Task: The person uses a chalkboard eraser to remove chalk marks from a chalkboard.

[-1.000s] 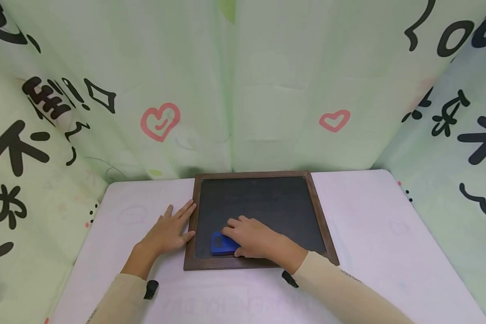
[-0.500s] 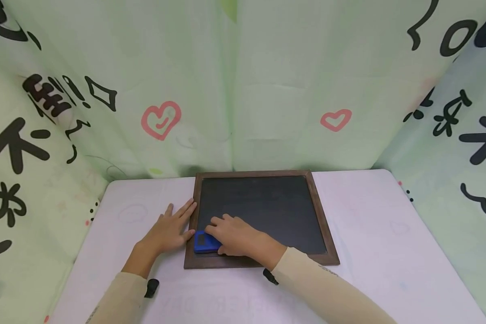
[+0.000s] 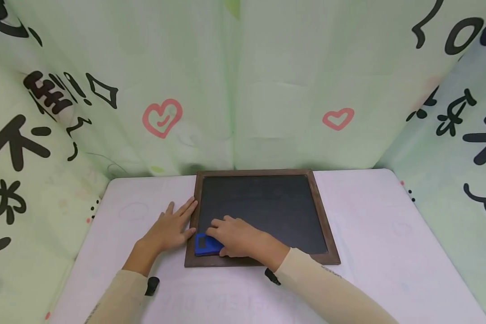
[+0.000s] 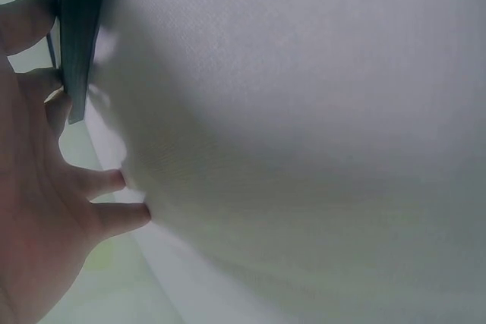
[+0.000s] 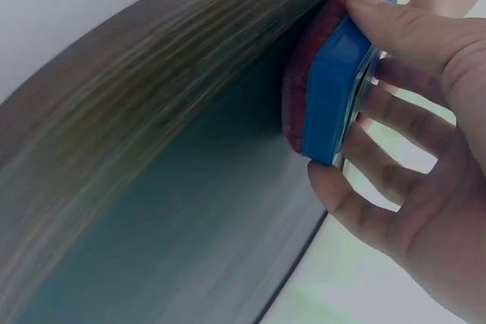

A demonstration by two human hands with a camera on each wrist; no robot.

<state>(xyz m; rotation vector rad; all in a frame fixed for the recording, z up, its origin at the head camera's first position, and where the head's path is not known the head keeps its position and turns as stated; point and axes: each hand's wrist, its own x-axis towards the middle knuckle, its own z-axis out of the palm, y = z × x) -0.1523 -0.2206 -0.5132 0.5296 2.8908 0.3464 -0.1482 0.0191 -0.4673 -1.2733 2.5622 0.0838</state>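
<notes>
A small blackboard (image 3: 263, 202) with a brown wooden frame lies flat on the white table. My right hand (image 3: 240, 238) grips a blue board eraser (image 3: 206, 245) at the board's lower left corner, thumb on one side and fingers on the other. In the right wrist view the eraser (image 5: 334, 81) shows its dark red pad against the board beside the frame (image 5: 144, 89). My left hand (image 3: 168, 231) is spread at the board's left edge. Its thumb and some fingertips touch the frame's side, and in the left wrist view two fingers (image 4: 121, 218) reach down to the tabletop.
The white table (image 3: 372, 234) extends on both sides of the board and in front of it. Pale green curtains (image 3: 275, 81) with black lettering and pink hearts hang behind the table and at both sides. Dark straps (image 3: 151, 285) show at both wrists.
My right hand has slid the eraser leftward along the board's lower edge into the left corner, most of it in the first half second. The left hand stays at the frame.
</notes>
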